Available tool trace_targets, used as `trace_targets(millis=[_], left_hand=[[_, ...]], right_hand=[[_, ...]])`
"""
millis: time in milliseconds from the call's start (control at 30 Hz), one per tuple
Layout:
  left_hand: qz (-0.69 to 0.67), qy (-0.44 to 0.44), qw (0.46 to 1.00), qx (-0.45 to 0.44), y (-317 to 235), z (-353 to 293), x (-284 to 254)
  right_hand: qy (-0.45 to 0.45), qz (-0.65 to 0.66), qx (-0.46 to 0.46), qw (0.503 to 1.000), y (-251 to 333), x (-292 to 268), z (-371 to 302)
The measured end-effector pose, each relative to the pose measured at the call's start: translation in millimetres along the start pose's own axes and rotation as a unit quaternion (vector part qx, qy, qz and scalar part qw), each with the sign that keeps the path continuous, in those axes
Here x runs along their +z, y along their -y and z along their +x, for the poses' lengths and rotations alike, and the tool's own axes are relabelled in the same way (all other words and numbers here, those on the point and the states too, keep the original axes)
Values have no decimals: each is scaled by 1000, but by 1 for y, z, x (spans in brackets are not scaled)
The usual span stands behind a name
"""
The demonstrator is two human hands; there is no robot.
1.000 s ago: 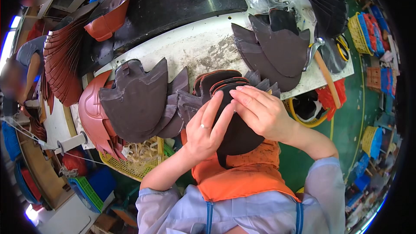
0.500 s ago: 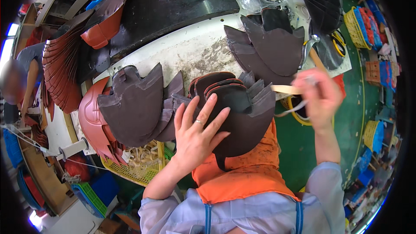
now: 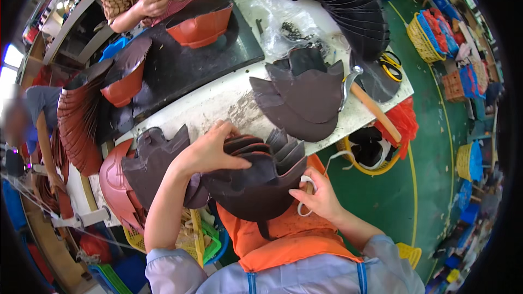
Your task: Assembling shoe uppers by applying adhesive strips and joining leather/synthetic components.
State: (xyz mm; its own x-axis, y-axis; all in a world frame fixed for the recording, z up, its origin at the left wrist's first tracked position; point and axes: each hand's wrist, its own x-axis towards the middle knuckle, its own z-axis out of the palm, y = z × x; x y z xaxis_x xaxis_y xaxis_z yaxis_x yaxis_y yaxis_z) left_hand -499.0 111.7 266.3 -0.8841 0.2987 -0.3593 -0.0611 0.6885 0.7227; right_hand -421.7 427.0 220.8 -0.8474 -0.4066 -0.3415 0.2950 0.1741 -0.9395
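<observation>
Left hand (image 3: 210,152) spread flat, pinning the stack of dark brown leather pieces (image 3: 256,182). Right hand (image 3: 321,198) pinches a white strip (image 3: 305,196). Best keep that stack squared.

A white worktable (image 3: 229,100) carries dark leather pieces (image 3: 305,98), a hammer (image 3: 370,103) and a black mat (image 3: 185,60).

A single head-worn fisheye camera is looking steeply down, close over the person's hands and lap, taking in the white worktable (image 3: 229,100) ahead and green floor (image 3: 430,185) rightward.
</observation>
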Motion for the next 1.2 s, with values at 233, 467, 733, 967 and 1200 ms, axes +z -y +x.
trace_targets(millis=[233, 467, 733, 967, 1200], left_hand=[[-249, 62, 965, 52, -15, 36, -17], [-125, 37, 979, 154, -78, 169, -45], [-20, -294, 906, 304, -118, 40, 75], [-140, -430, 859, 240, -69, -31, 128], [33, -480, 859, 174, -17, -79, 71]], right_hand=[[-75, 42, -145, 986, 6, -26, 7], [-335, 62, -319, 885, 47, -80, 31], [-117, -121, -220, 961, 27, -50, 21], [-3, -174, -271, 947, 53, 6, 33], [-37, -125, -265, 956, 68, 47, 41]])
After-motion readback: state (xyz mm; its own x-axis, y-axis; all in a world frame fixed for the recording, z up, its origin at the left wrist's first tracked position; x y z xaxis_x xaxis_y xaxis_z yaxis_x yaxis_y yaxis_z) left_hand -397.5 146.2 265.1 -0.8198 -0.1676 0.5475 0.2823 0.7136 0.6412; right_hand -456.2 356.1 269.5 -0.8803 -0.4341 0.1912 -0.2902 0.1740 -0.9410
